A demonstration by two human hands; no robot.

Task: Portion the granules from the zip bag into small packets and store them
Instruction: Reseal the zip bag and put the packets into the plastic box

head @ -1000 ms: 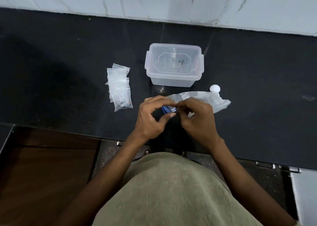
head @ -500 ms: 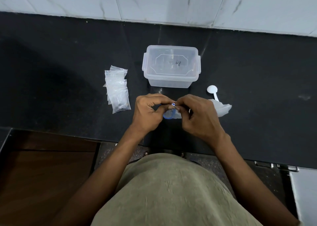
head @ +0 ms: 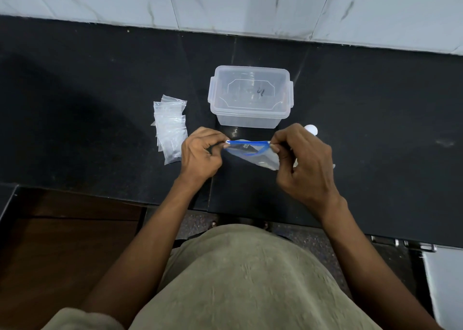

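A clear zip bag (head: pixel 260 158) with a blue zip strip hangs between my hands above the black counter (head: pixel 100 84). My left hand (head: pixel 200 154) pinches the strip's left end and my right hand (head: pixel 304 164) pinches its right end, so the mouth gapes open. A pile of small clear packets (head: pixel 170 126) lies to the left of my left hand. The clear lidded box (head: pixel 250 96) stands just behind the bag. A white scoop (head: pixel 311 129) peeks out behind my right hand, mostly hidden.
A pale marble wall (head: pixel 225 3) rises behind the counter. The counter's front edge runs just below my wrists, with a brown wooden cabinet front (head: pixel 62 254) lower left and metal handles (head: pixel 413 245) lower right.
My hands have drawn apart from a close pinch at the bag's centre. The blue zip strip now stretches between them and the bag mouth has opened.
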